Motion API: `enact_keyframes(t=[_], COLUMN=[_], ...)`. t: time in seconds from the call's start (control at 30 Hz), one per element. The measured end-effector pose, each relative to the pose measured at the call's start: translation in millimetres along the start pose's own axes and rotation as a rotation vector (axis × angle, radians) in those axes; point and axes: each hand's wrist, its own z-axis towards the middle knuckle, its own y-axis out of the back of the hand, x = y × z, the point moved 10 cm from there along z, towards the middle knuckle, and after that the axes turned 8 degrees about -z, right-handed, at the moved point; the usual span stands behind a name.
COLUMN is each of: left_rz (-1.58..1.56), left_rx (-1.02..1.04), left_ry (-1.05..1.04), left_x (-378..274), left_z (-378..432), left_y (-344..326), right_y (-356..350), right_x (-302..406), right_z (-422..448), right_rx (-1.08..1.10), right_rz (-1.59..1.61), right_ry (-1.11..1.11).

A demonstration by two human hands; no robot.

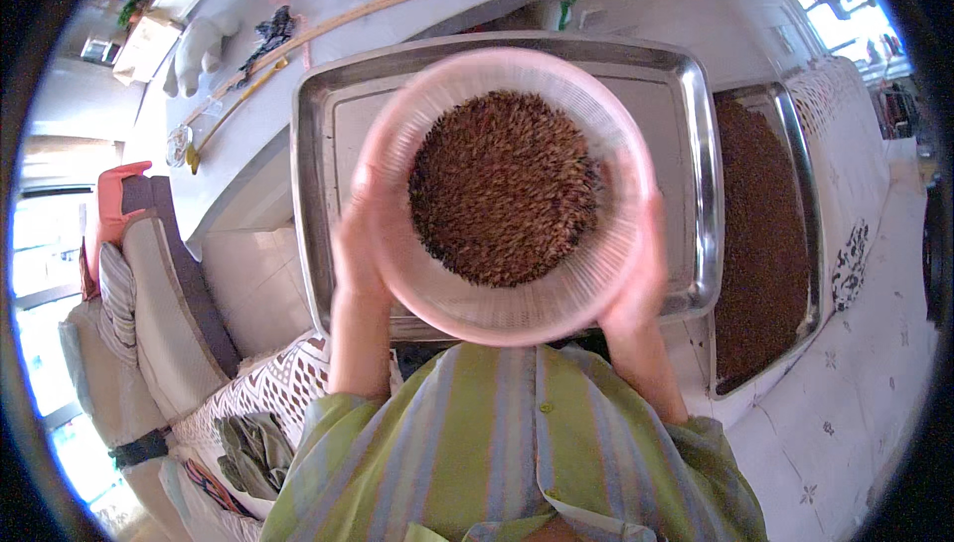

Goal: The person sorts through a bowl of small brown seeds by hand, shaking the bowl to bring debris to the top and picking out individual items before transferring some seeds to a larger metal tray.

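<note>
A round pink plastic sieve basket is held up before my body, blurred as if moving. Small dark brown grains or seeds lie heaped on its bottom. My left hand grips the rim on one side, my right hand the opposite side; the fingers are partly hidden behind the wall. Beneath the basket is a large rectangular metal tray, whose visible floor looks mostly bare. To its right, a second metal tray holds a layer of fine brown material.
A pale table at the upper left bears a long wooden stick, a yellow-handled tool and dark crumpled cloth. A patterned cloth covers the surface at right. A cushioned seat stands at left.
</note>
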Motion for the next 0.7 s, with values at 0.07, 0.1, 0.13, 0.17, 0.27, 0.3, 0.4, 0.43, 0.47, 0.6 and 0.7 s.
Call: enact_keyframes(t=[0.07, 0.1, 0.13, 0.17, 0.27, 0.3, 0.4, 0.43, 0.47, 0.6, 0.7], left_rz=[0.112, 0.092, 0.066, 0.053, -0.081, -0.076, -0.014, -0.007, 0.000, -0.120, -0.233], left_rx=[0.077, 0.135, 0.195, 0.200, 0.340, 0.348, 0.305, 0.280, 0.253, 0.384, 0.513], left_ry=[-0.033, -0.037, -0.031, -0.039, -0.093, -0.085, -0.029, -0.035, -0.040, -0.065, -0.055], left_x=[21, 24, 28, 32, 2, -8, -4, 11, 25, 14, -11], left_z=[-36, -45, -53, -44, -6, 2, -33, -41, -50, -26, -9], left_y=[-32, -47, -61, -54, -42, -40, -59, -61, -64, -62, -71], right_y=[29, 49, 42, 38, 17, -5, 22, 34, 44, 50, 10], right_x=[15, 12, 27, 18, -2, -15, -11, -4, 5, 8, 8], right_z=[5, 11, 11, 17, 18, 9, -6, -3, 1, 28, 6], right_rx=[0.077, 0.145, -0.071, -0.066, -0.132, 0.002, -0.098, -0.097, -0.095, -0.089, -0.128], right_rz=[0.003, 0.026, 0.013, -0.031, -0.041, 0.172, 0.032, 0.010, -0.012, -0.128, -0.040], right_ry=[-0.063, -0.139, -0.196, -0.188, -0.220, -0.219, -0.142, -0.167, -0.194, -0.129, -0.014])
